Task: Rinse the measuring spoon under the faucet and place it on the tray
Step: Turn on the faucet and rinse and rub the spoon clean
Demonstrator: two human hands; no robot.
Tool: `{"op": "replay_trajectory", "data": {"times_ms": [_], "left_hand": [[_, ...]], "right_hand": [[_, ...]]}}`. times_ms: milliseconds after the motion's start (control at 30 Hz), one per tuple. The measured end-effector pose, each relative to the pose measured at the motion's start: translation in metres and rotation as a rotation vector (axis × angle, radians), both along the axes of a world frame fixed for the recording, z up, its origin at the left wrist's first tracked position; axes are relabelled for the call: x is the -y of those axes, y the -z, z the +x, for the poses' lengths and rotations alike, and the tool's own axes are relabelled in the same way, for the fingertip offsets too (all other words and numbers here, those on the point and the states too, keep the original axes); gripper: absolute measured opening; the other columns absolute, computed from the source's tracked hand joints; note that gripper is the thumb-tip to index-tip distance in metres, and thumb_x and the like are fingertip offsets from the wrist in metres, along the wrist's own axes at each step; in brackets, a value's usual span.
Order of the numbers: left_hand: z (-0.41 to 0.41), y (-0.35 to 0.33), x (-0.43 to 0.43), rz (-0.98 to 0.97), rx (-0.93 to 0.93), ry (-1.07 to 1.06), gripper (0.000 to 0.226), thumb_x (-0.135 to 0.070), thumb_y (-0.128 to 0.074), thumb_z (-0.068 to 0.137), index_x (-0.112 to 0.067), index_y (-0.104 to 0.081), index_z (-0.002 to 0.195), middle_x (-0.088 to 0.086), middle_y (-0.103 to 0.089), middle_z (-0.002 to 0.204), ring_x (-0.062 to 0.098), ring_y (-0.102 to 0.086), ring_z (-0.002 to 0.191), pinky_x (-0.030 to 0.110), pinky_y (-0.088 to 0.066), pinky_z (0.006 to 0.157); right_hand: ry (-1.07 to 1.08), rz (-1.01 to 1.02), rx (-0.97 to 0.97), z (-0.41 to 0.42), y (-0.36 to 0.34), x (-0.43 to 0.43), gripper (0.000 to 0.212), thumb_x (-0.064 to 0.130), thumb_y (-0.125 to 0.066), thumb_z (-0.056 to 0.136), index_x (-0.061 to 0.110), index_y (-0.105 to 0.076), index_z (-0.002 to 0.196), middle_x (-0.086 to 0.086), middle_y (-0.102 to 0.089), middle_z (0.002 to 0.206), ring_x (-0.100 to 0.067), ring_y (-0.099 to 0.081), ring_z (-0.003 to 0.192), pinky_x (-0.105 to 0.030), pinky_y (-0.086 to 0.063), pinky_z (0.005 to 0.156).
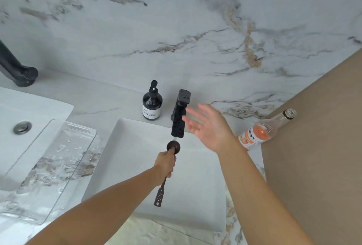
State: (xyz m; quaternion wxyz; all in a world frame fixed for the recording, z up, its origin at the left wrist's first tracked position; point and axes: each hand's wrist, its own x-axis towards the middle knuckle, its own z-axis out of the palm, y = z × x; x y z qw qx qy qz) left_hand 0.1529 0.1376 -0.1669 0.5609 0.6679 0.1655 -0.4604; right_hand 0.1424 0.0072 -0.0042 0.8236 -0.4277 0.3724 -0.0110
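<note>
My left hand [165, 164] grips the handle of a dark brown measuring spoon [173, 147]. Its round bowl sits just below the spout of the black faucet [179, 115], over the white square sink [137, 166]. The spoon's perforated handle end [159, 197] sticks out below my fist. My right hand [209, 125] is open with fingers spread, hovering just right of the faucet body and touching nothing. A clear, wet plastic tray [58, 166] lies on the counter left of the sink. I cannot tell whether water is running.
A dark pump soap bottle [152, 103] stands behind the sink, left of the faucet. A clear bottle with orange liquid [262, 131] stands at the right by a tan wall panel [323, 147]. A second sink [29, 111] and another black faucet [17, 68] are at far left.
</note>
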Motion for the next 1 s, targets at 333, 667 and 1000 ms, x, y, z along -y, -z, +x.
{"op": "replay_trajectory", "data": {"times_ms": [333, 667, 1000], "left_hand": [[0.014, -0.007, 0.013, -0.306, -0.133, -0.124, 0.027, -0.031, -0.048, 0.099, -0.014, -0.047, 0.078, 0.001, -0.046, 0.055, 0.015, -0.038, 0.042, 0.025, -0.029, 0.044], [0.048, -0.013, 0.018, -0.31, -0.113, -0.22, 0.017, 0.002, -0.036, 0.101, 0.004, -0.054, 0.101, 0.02, -0.064, 0.08, 0.034, -0.074, 0.073, 0.039, -0.062, 0.063], [0.043, -0.004, 0.028, -0.336, 0.122, 0.082, 0.028, 0.012, -0.039, 0.092, -0.004, -0.055, 0.076, 0.014, -0.055, 0.074, 0.02, -0.052, 0.052, 0.026, -0.045, 0.05]], "right_hand": [[-0.463, -0.344, -0.515, -0.088, 0.134, -0.076, 0.025, 0.031, -0.045, 0.099, 0.013, -0.062, 0.105, -0.006, -0.065, 0.099, -0.017, -0.056, 0.081, -0.029, -0.042, 0.073], [-0.635, -0.74, -0.462, -0.078, 0.12, -0.02, 0.039, 0.028, -0.043, 0.098, 0.018, -0.048, 0.061, 0.007, -0.042, 0.054, -0.004, -0.032, 0.034, -0.019, -0.025, 0.041], [-0.392, -0.255, -0.58, -0.089, 0.129, -0.057, 0.057, 0.056, -0.039, 0.095, 0.021, -0.039, 0.05, 0.004, -0.032, 0.047, -0.016, -0.027, 0.037, -0.022, -0.021, 0.044]]}}
